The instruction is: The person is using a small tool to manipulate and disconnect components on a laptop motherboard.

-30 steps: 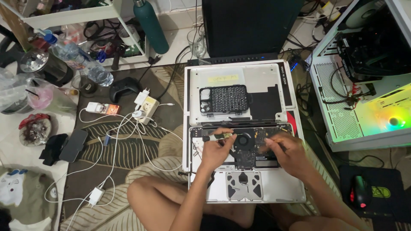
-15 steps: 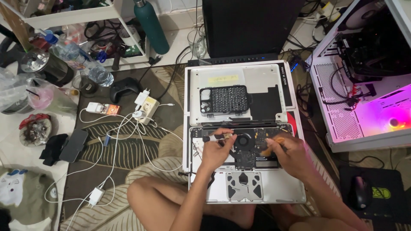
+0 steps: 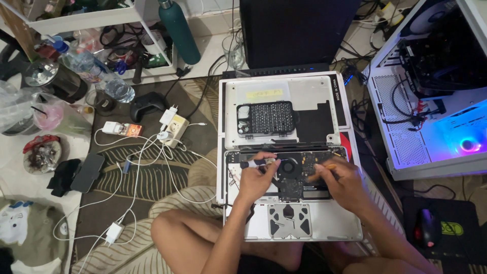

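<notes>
Head view, steeply down, near

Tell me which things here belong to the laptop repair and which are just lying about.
In use: laptop, screwdriver in left hand, orange tool in right hand, bit case, cover.
Lying about: bottle, gamepad, phone, mouse.

Hands [image 3: 258,177] over opened laptop [image 3: 291,193], apparently.
</notes>
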